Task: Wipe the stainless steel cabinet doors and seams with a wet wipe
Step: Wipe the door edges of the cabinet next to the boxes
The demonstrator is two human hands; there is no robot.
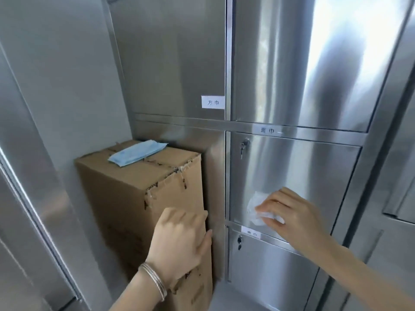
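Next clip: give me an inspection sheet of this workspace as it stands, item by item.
Surface: stainless middle door, strong glare, lock with a key at its upper left.
Job's things: wet wipe, crumpled, against the middle door's lower left.
Clutter: cardboard box, torn edges, standing left of that door; blue pack on top.
Hands: right hand holds the wipe to the door; left hand holds the box's near corner, bangles on the wrist.
Cables: nothing seen.
Surroundings: upper doors, lower door, white labels, steel panel at left.
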